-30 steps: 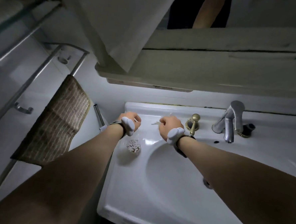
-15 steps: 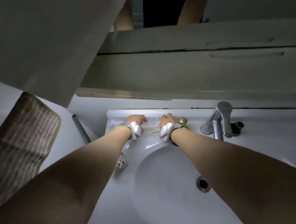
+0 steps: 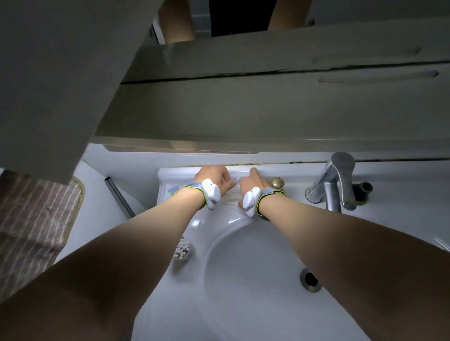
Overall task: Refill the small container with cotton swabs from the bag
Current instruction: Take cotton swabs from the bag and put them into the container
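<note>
The small container (image 3: 183, 250) stands on the sink's left rim, close beside my left forearm, with white cotton swab heads showing at its top. A clear plastic bag (image 3: 233, 183) lies on the back ledge of the sink, hard to make out. My left hand (image 3: 213, 177) and my right hand (image 3: 252, 185) are side by side on that ledge, each with curled fingers gripping an edge of the bag. Pale swab sticks (image 3: 230, 200) show faintly below the bag, between my wrists.
A white sink basin (image 3: 250, 290) with an overflow hole (image 3: 310, 279) fills the foreground. A chrome tap (image 3: 335, 181) and a brass knob (image 3: 277, 182) stand at the back right. A cabinet (image 3: 275, 107) overhangs the ledge. A brown striped towel (image 3: 23, 221) hangs at the left.
The view has tilted down and drawn closer. Both hands moved back from above the container to the sink's rear ledge and stay there together on the bag.
</note>
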Tool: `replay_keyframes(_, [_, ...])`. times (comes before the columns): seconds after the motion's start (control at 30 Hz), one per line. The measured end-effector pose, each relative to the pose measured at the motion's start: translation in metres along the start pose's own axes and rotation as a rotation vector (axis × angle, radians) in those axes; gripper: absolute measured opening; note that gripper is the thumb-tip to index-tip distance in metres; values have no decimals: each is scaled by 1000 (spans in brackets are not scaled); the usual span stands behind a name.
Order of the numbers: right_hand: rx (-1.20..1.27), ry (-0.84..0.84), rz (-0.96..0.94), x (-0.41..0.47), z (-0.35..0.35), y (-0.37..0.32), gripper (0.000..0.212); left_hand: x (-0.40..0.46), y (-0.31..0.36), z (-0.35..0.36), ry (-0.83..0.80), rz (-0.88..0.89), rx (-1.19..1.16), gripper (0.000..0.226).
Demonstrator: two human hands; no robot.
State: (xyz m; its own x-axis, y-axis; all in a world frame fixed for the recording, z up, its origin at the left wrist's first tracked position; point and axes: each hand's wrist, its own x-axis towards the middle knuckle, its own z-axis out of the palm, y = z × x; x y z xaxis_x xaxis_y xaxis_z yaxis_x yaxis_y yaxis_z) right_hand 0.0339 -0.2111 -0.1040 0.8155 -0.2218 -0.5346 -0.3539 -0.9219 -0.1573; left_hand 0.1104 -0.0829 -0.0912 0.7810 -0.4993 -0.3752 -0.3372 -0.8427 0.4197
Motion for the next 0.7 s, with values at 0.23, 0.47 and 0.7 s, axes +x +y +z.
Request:
replay_keyframes(0.23, [89, -64, -10, -2, -7, 1, 16, 6, 2, -5, -173, -46, 246, 13])
replay_keyframes(0.47, [-217, -110, -130, -16, -13, -4, 22, -8, -31, -19, -199, -144, 347, 26])
replay_keyframes(0.7, [-205, -81, -157, -12, -8, -6, 32, -13, -44, -7, -189, -80, 225, 29])
